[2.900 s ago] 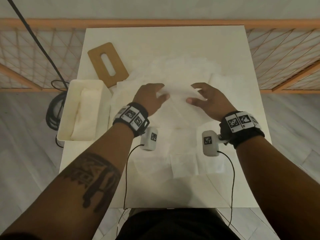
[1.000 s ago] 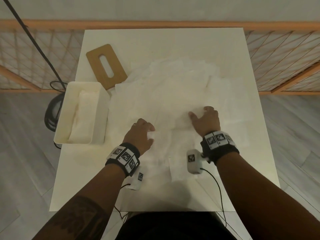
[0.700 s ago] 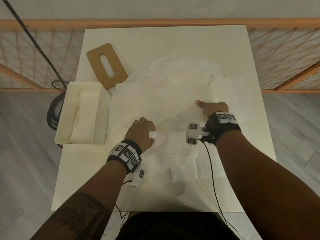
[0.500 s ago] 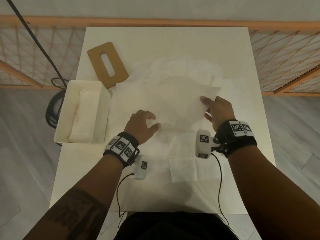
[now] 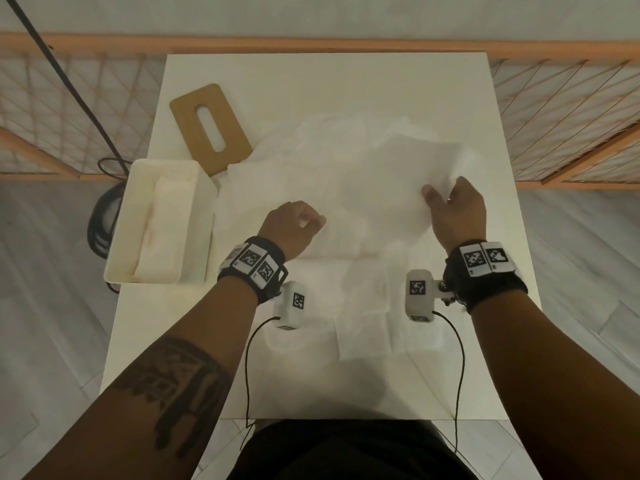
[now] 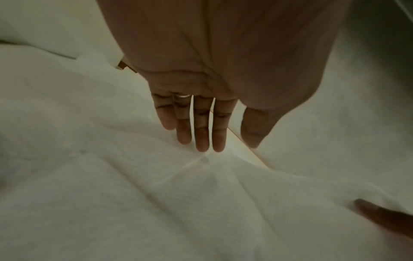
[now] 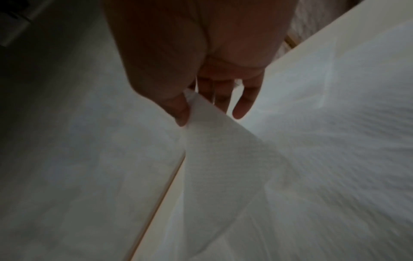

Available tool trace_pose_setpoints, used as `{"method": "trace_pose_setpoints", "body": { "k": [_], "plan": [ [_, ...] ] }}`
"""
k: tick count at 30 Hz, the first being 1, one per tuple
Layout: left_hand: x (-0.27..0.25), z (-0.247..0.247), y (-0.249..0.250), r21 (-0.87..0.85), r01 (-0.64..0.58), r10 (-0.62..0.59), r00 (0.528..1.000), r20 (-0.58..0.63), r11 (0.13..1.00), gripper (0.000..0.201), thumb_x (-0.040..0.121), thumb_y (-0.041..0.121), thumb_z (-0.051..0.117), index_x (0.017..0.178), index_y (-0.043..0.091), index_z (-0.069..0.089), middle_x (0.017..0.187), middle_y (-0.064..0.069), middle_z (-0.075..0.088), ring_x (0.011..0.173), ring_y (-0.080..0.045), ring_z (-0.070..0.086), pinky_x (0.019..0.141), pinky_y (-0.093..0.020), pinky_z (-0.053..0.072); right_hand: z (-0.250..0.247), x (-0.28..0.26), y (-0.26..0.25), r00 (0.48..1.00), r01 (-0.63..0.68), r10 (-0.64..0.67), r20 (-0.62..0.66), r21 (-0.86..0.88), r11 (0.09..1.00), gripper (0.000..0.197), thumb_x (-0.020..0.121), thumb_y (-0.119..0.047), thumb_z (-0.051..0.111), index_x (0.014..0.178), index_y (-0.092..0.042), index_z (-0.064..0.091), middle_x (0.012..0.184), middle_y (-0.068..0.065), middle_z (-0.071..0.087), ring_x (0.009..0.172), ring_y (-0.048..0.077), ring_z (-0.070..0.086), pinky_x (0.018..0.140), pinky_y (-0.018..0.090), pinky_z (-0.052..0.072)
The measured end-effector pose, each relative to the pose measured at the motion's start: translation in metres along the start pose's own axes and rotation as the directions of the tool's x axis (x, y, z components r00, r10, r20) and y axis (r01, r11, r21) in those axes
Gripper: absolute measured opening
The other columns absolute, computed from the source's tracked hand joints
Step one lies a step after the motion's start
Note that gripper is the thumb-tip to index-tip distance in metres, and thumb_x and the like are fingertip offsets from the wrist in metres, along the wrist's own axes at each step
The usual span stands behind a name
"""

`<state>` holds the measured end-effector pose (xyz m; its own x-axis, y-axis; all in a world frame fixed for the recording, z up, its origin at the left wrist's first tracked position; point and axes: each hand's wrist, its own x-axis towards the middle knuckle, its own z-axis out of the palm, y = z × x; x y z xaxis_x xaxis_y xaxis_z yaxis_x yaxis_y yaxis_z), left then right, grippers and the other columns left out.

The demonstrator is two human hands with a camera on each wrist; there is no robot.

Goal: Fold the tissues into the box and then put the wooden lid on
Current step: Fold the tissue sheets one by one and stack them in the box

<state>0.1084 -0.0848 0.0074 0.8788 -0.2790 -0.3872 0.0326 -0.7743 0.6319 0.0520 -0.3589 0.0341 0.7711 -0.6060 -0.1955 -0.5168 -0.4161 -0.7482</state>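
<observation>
Tissue [image 5: 391, 188] (corner lifted) spans both hands, right hand [image 5: 453, 213] pinching.

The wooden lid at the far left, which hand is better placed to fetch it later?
Left. The left hand is open and nearer the wooden lid and box; the right hand pinches a tissue.

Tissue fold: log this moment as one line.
right hand pinches lifted tissue | left hand on tissue pile, grip unclear | box part-filled | lid off, on table
</observation>
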Motion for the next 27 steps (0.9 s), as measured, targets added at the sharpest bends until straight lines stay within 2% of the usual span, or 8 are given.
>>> {"method": "trace_pose_setpoints", "body": {
  "k": [5,8,11,14,18,21,24,27],
  "plan": [
    [0.001,-0.008,0.022,-0.049,0.049,-0.043,0.991,0.126,0.998,0.045,0.097,0.063,0.047,0.105,0.021,0.061,0.103,0.001,0.064,0.097,-0.022,0.059,0.093,-0.037,0.046,-0.023,-0.009,-0.009,0.991,0.133,-0.129,-0.036,0.127,0.983,0.021,0.099,-0.032,0.061,0.117,-0.020,0.064,0.099,-0.010,0.070,0.090,0.010,0.068,0.084,0.030,0.057],
    [0.001,-0.006,0.029,0.144,0.051,-0.079,0.979,0.190,0.988,0.051,0.103,0.059,0.036,0.102,0.012,0.058,0.102,-0.007,0.060,0.097,-0.026,0.056,0.097,-0.041,0.045,-0.034,-0.012,-0.017,0.989,0.133,-0.146,0.026,0.286,0.949,0.023,0.099,-0.026,0.062,0.120,-0.021,0.066,0.107,-0.004,0.076,0.097,0.015,0.074,0.087,0.039,0.061],
    [0.001,-0.006,0.031,-0.120,0.075,-0.059,0.989,0.139,0.990,0.066,0.102,0.064,0.032,0.123,0.010,0.065,0.125,-0.007,0.067,0.119,-0.027,0.059,0.108,-0.043,0.041,-0.039,-0.024,-0.032,0.952,0.023,-0.173,0.254,0.501,0.865,0.028,0.100,-0.015,0.063,0.128,-0.012,0.066,0.113,0.007,0.076,0.104,0.022,0.074,0.083,0.030,0.060],
    [-0.009,-0.012,0.041,-0.663,0.208,-0.070,0.971,0.229,0.719,0.069,0.097,0.072,0.034,0.135,0.020,0.060,0.136,0.003,0.065,0.135,-0.016,0.050,0.115,-0.038,0.032,-0.038,-0.032,-0.042,0.861,-0.123,-0.235,0.450,0.634,0.764,0.031,0.101,-0.012,0.060,0.131,-0.005,0.062,0.124,0.016,0.071,0.115,0.032,0.069,0.094,0.041,0.058],
    [-0.026,-0.017,0.034,-0.848,0.357,-0.050,0.929,0.368,0.393,0.062,0.094,0.059,0.059,0.135,0.013,0.062,0.129,-0.009,0.069,0.121,-0.029,0.062,0.102,-0.048,0.048,-0.030,-0.033,-0.039,0.789,-0.252,-0.240,0.565,0.655,0.712,0.034,0.103,-0.015,0.056,0.133,0.000,0.060,0.127,0.020,0.068,0.115,0.034,0.068,0.090,0.041,0.058],
    [-0.036,-0.020,0.023,-0.822,0.467,-0.085,0.880,0.467,0.325,0.075,0.081,0.061,0.074,0.133,0.008,0.063,0.123,-0.015,0.067,0.099,-0.033,0.070,0.084,-0.045,0.058,-0.024,-0.033,-0.030,0.767,-0.321,-0.211,0.606,0.648,0.691,0.029,0.101,-0.019,0.056,0.123,-0.003,0.066,0.118,0.016,0.072,0.108,0.030,0.070,0.086,0.038,0.058],
    [-0.041,-0.017,0.005,-0.766,0.561,-0.137,0.825,0.549,0.313,0.092,0.074,0.060,0.081,0.141,0.002,0.055,0.128,-0.018,0.063,0.109,-0.036,0.064,0.104,-0.051,0.049,-0.016,-0.035,-0.020,0.746,-0.386,-0.161,0.646,0.616,0.687,0.026,0.102,-0.019,0.055,0.120,-0.004,0.068,0.112,0.014,0.075,0.101,0.027,0.073,0.081,0.036,0.059],
    [-0.053,-0.011,-0.006,-0.734,0.598,-0.144,0.797,0.586,0.322,0.076,0.077,0.050,0.085,0.134,0.004,0.063,0.138,-0.017,0.060,0.116,-0.031,0.062,0.109,-0.046,0.046,-0.009,-0.038,-0.014,0.730,-0.421,-0.131,0.671,0.592,0.687,0.025,0.103,-0.017,0.055,0.120,-0.006,0.068,0.109,0.012,0.076,0.096,0.025,0.074,0.078,0.035,0.060]
  ]
}}
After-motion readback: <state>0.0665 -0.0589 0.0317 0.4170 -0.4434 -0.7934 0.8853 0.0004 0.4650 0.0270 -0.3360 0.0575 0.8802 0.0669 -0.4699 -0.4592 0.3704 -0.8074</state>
